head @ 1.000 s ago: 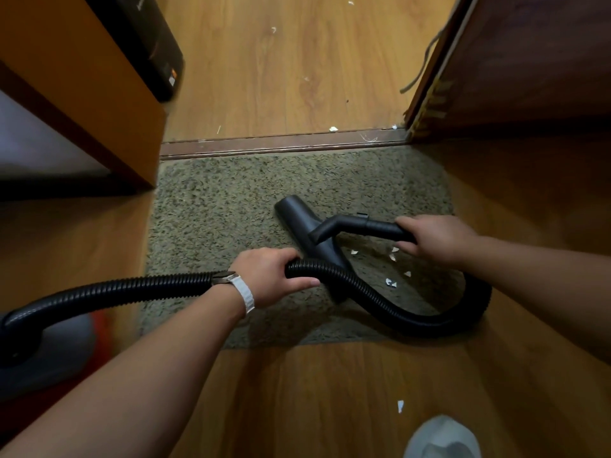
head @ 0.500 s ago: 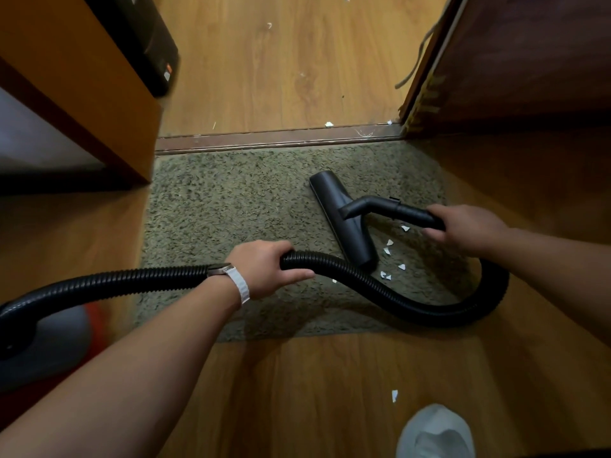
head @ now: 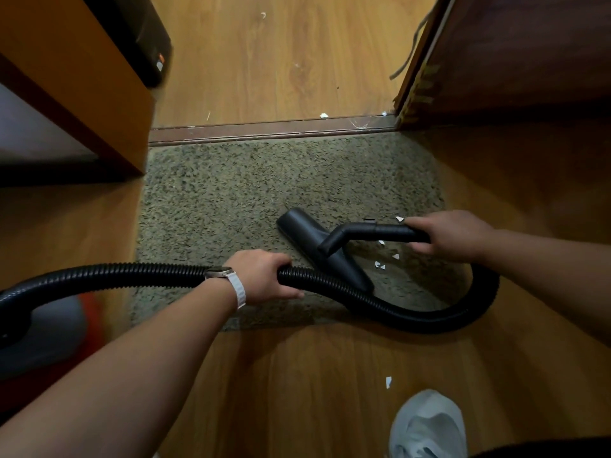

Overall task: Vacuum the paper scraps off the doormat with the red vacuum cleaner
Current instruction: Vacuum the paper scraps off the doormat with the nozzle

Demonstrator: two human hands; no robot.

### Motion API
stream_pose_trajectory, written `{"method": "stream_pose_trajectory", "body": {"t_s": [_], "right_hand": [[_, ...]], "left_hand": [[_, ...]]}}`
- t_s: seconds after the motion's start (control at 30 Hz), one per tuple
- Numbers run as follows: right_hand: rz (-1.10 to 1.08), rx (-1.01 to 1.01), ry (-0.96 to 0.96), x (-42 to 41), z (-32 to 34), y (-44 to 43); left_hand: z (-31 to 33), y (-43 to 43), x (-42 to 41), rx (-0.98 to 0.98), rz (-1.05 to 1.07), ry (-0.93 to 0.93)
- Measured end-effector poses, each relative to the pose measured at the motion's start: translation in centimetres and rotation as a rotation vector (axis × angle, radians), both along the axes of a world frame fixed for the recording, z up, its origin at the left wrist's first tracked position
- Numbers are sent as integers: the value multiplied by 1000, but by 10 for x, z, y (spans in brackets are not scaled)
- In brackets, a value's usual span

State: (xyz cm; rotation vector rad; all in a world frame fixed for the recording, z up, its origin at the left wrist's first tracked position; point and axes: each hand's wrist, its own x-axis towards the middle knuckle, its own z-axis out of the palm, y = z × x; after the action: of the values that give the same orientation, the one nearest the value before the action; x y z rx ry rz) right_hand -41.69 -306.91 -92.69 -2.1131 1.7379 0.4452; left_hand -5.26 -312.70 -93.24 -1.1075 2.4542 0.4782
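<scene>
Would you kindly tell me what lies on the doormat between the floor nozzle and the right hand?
Head view: several white paper scraps lie on the doormat there, under the black wand the right hand grips.

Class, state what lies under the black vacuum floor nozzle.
The speckled grey-green doormat lies under the black vacuum floor nozzle. White paper scraps show beside it; any beneath it are covered.

The nozzle [head: 322, 247] lies on the doormat [head: 231, 206]; paper scraps [head: 380, 265] lie just right of it; the hose [head: 413, 312] loops along the mat's near edge.
</scene>
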Motion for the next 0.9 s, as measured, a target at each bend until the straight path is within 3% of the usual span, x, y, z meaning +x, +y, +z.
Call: {"method": "stream_pose_trajectory", "body": {"t_s": [0.27, 0.57, 0.77, 0.9], "right_hand": [[135, -55, -6, 13, -7, 0], [-122, 40, 21, -12, 7, 7], [-334, -21, -47, -26, 12, 10], [-329, 2, -51, -29, 15, 14]], "left_hand": [[-7, 11, 4, 68, -25, -57], [-13, 17, 6, 69, -13, -50], [-7, 12, 2, 53, 12, -11], [-4, 4, -3, 12, 24, 29]]}}
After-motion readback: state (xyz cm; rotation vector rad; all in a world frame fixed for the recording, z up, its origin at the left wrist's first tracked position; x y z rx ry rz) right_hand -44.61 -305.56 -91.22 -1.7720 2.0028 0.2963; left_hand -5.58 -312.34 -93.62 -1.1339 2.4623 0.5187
